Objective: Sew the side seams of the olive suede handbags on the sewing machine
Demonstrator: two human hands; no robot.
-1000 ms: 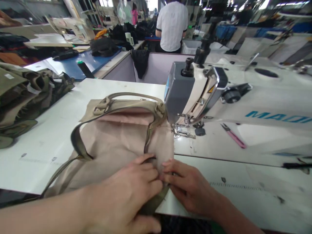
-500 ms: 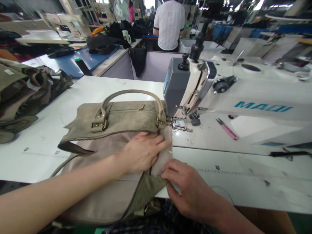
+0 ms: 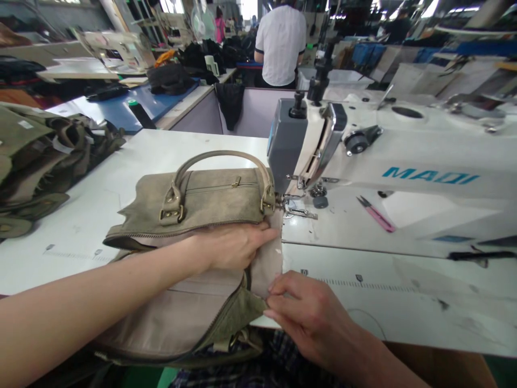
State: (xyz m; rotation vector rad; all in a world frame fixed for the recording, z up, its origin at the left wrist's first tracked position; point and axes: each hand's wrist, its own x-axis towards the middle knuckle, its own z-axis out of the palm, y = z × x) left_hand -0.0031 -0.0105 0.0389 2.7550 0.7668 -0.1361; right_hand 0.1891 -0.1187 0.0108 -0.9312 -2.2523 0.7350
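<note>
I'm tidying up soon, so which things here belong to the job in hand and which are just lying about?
Seemingly in the job:
olive bag, pinched by the right hand
pale lining, under the left hand
sewing machine, beside the bag

Seemingly lying about:
pink-handled snips
green-topped thread cone
black hanging cloth

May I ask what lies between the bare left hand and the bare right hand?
In the head view, pale pinkish-beige lining fabric lies between the left hand and the right hand.

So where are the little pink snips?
In the head view, the pink snips lie right of centre on the white work surface, just below the sewing machine in the picture and beyond the right hand.
</note>
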